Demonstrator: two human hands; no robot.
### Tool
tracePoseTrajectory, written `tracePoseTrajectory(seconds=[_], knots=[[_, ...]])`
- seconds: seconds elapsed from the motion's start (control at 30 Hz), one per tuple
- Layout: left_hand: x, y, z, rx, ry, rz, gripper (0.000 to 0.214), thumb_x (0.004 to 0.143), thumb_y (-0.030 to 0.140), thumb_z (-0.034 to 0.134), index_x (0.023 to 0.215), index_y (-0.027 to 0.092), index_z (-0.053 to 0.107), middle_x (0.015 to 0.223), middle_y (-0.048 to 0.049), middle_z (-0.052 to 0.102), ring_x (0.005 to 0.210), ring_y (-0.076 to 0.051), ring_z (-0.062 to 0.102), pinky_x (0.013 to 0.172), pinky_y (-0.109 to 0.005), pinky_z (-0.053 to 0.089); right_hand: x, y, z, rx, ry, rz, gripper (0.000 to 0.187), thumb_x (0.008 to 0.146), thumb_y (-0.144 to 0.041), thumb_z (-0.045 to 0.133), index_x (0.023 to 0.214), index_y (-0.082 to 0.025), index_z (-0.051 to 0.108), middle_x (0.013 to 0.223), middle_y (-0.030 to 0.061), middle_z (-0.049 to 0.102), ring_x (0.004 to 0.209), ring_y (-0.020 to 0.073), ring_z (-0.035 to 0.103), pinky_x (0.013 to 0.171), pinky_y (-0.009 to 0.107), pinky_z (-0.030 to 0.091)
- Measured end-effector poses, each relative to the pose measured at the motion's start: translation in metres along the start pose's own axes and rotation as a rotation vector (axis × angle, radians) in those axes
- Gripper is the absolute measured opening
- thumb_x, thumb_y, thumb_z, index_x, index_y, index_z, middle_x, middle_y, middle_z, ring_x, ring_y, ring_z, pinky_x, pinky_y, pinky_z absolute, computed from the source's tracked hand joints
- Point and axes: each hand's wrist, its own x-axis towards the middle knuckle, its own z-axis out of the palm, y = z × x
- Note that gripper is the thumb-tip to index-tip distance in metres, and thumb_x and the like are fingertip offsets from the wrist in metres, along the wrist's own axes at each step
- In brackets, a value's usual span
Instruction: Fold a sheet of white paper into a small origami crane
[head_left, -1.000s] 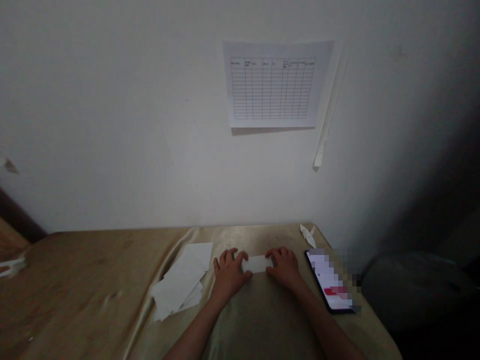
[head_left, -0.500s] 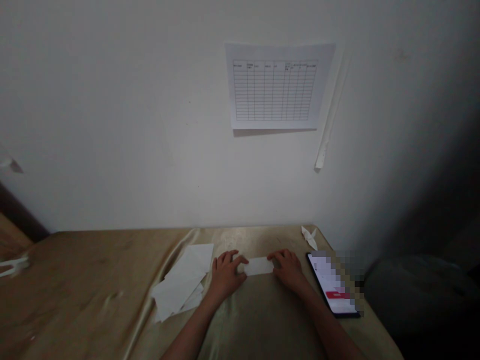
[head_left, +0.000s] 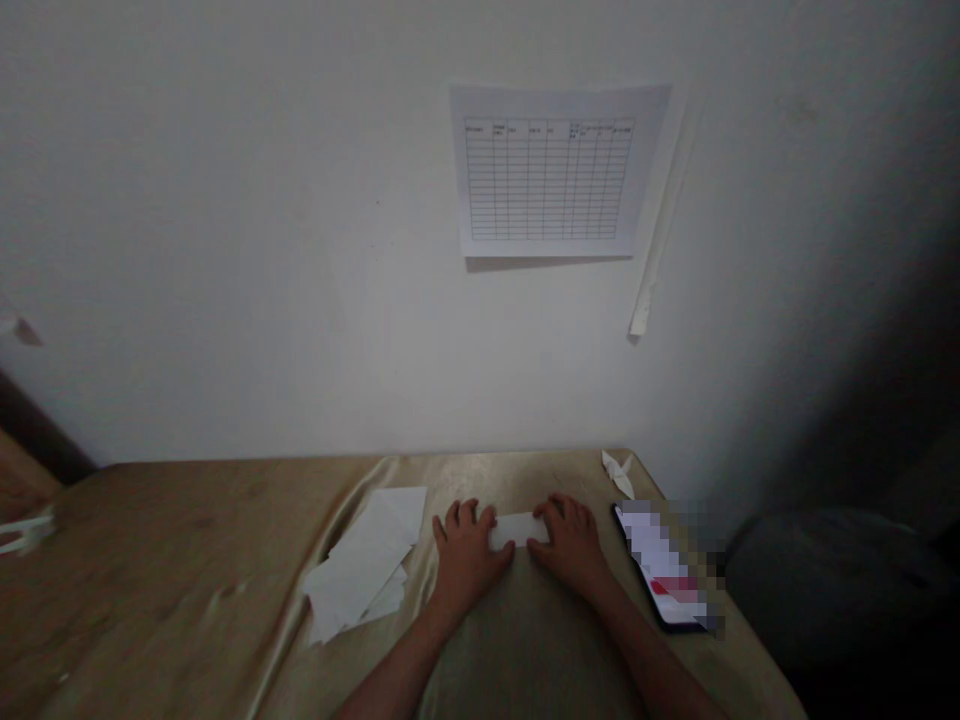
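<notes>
A narrow white strip of folded paper (head_left: 518, 530) lies on the tabletop between my hands. My left hand (head_left: 469, 550) grips its left end, with the thumb along the near edge, the index finger at the far edge and the other fingers spread to the left. At the right end, my right hand (head_left: 574, 542) pinches the strip in the same way, thumb near and curled fingers at the far side. Both ends of the paper are partly covered by fingers. A pile of white paper sheets (head_left: 367, 565) lies to the left of my left hand.
To the right of my right hand rests a phone (head_left: 664, 575) with a lit, partly blurred screen. Behind it sits a small folded paper piece (head_left: 618, 474). The cloth-covered table (head_left: 187, 580) meets a wall bearing a printed table sheet (head_left: 551, 180).
Both thumbs have slid inward along the near edge of the paper strip. My left hand has shifted slightly right, and less of the strip shows between the hands.
</notes>
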Motion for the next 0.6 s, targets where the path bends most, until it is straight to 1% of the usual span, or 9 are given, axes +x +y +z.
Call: tracePoseTrajectory(seconds=[0.27, 0.43, 0.6], knots=[[-0.001, 0.0064, 0.0048, -0.002, 0.037, -0.014, 0.064, 0.077, 0.062, 0.058, 0.129, 0.026, 0.057, 0.149, -0.0117, 0.046, 0.146, -0.04, 0.024, 0.119, -0.063, 0.008, 0.0047, -0.0052, 0.0072, -0.034, 0.018, 0.05, 0.046, 0.074, -0.05, 0.072, 0.113, -0.027, 0.062, 0.136, 0.0114, 0.053, 0.132, 0.0344, 0.041, 0.114, 0.047, 0.019], [-0.0002, 0.0078, 0.0068, -0.001, 0.053, -0.03, 0.063, 0.077, 0.061, 0.058, 0.128, 0.024, 0.057, 0.148, -0.0129, 0.046, 0.145, -0.04, 0.025, 0.118, -0.063, 0.008, 0.0046, -0.0053, 0.0062, -0.028, 0.017, 0.057, 0.048, 0.073, -0.052, 0.073, 0.113, -0.027, 0.062, 0.134, 0.011, 0.053, 0.131, 0.0337, 0.042, 0.115, 0.046, 0.019], [0.0009, 0.007, 0.0087, -0.009, 0.057, -0.041, 0.059, 0.074, 0.059, 0.06, 0.123, 0.025, 0.058, 0.146, -0.0114, 0.048, 0.145, -0.038, 0.026, 0.119, -0.063, 0.008, 0.005, -0.0056, 0.0052, -0.025, 0.022, 0.06, 0.049, 0.073, -0.053, 0.074, 0.113, -0.027, 0.062, 0.134, 0.0109, 0.053, 0.131, 0.0334, 0.042, 0.115, 0.046, 0.019]])
